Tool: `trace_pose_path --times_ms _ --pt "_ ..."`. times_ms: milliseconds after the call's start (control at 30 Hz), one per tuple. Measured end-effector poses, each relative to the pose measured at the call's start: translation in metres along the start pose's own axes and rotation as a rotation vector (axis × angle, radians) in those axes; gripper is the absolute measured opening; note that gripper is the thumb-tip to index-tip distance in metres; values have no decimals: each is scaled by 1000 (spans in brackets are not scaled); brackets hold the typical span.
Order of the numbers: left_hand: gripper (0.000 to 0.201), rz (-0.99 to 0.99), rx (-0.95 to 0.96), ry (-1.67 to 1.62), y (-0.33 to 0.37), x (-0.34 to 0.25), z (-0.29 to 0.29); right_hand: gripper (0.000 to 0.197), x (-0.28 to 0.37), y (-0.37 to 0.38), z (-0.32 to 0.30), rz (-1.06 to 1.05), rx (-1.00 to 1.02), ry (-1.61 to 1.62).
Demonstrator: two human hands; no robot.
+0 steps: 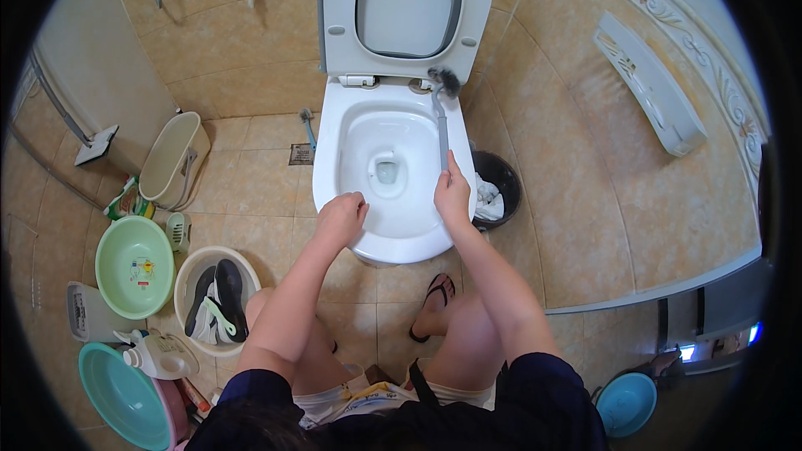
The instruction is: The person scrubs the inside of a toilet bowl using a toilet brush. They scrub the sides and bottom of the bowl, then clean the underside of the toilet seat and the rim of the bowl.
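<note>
My right hand [452, 194] is closed round the grey handle of a toilet brush [443, 129], over the right rim of the white toilet [328, 154]. The brush points away from me, and its dark bristle head is up by the seat hinge at the back right. My left hand [341, 219] is curled in a loose fist above the front left rim, with nothing visible in it. Whether it touches the rim I cannot tell. The toilet seat and lid [338, 8] are raised, and a little water [386, 171] shows at the bottom of the bowl.
A dark waste bin [511, 175] with white paper stands right of the toilet. On the left are a beige bin [159, 159], a green basin [104, 271], a tub [182, 284] with shoes, a white jug [163, 357] and a turquoise basin [117, 401]. A small brush [309, 129] lies by the drain [299, 155].
</note>
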State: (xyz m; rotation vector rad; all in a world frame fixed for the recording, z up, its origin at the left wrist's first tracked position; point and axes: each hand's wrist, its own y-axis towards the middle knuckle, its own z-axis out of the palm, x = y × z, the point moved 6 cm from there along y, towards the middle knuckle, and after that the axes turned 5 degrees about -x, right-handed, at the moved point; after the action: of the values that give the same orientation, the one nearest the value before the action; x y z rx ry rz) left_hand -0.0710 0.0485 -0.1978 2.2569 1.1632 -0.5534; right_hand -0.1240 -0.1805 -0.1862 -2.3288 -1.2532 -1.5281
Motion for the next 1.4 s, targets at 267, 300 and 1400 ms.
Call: trace_pose_path --times_ms 267,300,1400 --pt "17 -26 -22 0 -1 1 -3 43 -13 25 -19 32 -84 128" --pt "17 -18 -30 -5 -2 2 -3 43 -13 21 -16 33 -65 113" --pt "16 -41 22 39 2 4 0 43 -19 -3 -1 453 50 405"
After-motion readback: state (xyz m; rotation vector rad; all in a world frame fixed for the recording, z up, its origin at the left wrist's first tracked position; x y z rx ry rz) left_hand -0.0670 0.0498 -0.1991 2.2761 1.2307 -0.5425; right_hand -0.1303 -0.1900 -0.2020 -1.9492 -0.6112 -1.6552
